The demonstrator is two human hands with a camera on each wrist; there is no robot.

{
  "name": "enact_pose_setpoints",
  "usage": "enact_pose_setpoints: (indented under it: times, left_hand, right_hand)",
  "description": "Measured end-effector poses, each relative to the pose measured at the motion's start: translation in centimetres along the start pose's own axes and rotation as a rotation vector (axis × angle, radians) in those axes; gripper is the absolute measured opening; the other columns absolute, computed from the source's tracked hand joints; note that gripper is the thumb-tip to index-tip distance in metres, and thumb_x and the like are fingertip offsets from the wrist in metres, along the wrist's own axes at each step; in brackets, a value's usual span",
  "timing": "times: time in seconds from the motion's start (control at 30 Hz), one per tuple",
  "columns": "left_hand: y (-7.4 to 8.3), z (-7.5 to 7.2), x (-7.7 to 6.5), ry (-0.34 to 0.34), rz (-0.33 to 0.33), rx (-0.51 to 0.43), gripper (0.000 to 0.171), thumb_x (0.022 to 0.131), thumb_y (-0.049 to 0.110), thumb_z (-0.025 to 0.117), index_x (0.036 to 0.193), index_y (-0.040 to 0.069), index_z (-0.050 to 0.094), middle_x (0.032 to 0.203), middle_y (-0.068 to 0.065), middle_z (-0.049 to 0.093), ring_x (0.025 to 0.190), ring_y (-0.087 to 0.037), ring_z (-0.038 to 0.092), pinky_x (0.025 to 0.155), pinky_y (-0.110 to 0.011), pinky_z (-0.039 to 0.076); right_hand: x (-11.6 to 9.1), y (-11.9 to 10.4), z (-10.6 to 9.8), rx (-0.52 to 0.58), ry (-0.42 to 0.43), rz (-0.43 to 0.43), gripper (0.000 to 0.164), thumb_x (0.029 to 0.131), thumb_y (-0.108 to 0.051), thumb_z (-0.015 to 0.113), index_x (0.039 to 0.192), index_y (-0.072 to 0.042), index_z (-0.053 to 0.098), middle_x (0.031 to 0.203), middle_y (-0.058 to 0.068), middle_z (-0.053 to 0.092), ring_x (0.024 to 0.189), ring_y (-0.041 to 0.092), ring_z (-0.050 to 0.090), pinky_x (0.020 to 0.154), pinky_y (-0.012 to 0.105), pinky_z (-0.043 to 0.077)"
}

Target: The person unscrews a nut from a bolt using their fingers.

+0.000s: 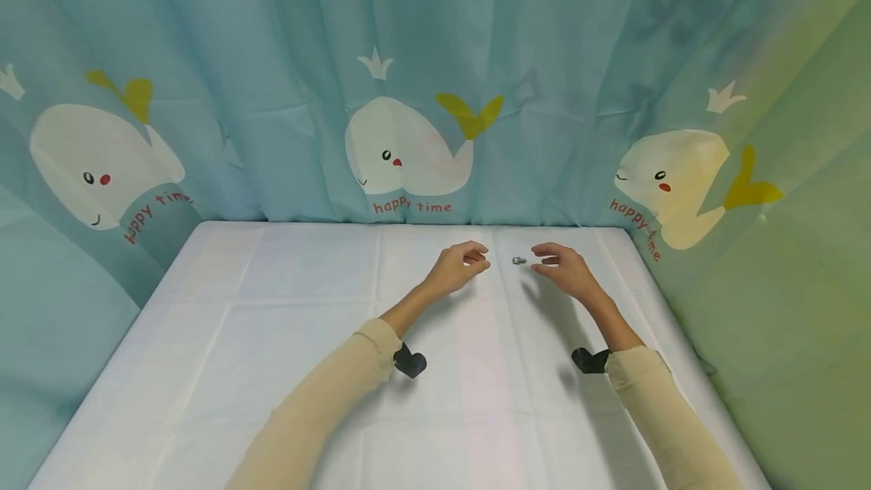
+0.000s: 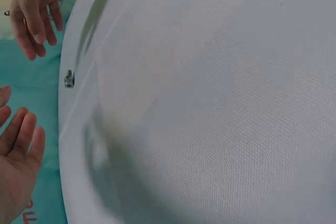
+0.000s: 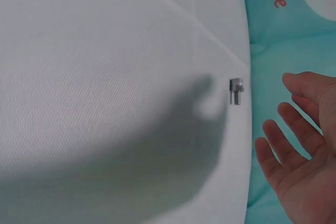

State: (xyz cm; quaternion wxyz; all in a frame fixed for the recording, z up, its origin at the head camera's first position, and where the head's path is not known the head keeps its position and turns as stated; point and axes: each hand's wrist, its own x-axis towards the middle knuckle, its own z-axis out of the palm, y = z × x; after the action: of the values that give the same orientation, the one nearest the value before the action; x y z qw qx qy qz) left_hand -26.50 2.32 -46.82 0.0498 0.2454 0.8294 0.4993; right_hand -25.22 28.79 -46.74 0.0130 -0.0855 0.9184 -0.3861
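A small silver metal piece (image 1: 519, 261), bolt-like with a wide head and a narrower stem, lies on the white-covered table between the two hands. Its head points toward the left hand and its stem toward the right. To its left is my left hand (image 1: 459, 267), fingers loosely bent, holding nothing. My right hand (image 1: 566, 271) is just to the right of the piece, apart from it, thumb and fingers spread. In the right wrist view the metal piece (image 3: 236, 91) sits near the table edge, with the fingers of the right hand (image 3: 310, 156) relaxed and bare.
White cloth with creases covers the table (image 1: 272, 369). Blue-green curtains (image 1: 286, 59) printed with whales stand close along its back and sides. A dark band part (image 1: 410, 361) shows beneath the left wrist, and another dark part (image 1: 589, 361) beneath the right.
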Motion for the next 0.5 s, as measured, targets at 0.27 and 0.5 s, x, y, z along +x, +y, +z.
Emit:
enact_pose_setpoints:
  times: [0.27, 0.5]
  left_hand:
    - [0.0, 1.5, 1.5, -0.095, -0.002, 0.012, 0.036, 0.099, 0.016, 0.065, 0.129, -0.003, 0.062, 0.119, -0.015, 0.067, 0.107, -0.024, 0.064, 0.087, -0.027, 0.052]
    - [0.4, 2.5, 2.5, -0.118, -0.032, 0.061, 0.034, 0.099, 0.012, 0.064, 0.129, -0.004, 0.062, 0.120, -0.014, 0.067, 0.108, -0.026, 0.064, 0.091, -0.030, 0.052]
  right_hand:
    - [0.6, 1.5, 0.7, 0.009, 0.021, 0.045, 0.037, 0.095, -0.009, 0.069, 0.127, 0.006, 0.062, 0.128, 0.025, 0.062, 0.117, 0.044, 0.058, 0.094, 0.054, 0.050]
    - [1.2, 1.8, 1.4, 0.009, 0.014, 0.102, 0.037, 0.096, -0.014, 0.067, 0.129, 0.003, 0.063, 0.130, 0.022, 0.061, 0.120, 0.042, 0.056, 0.096, 0.054, 0.049]
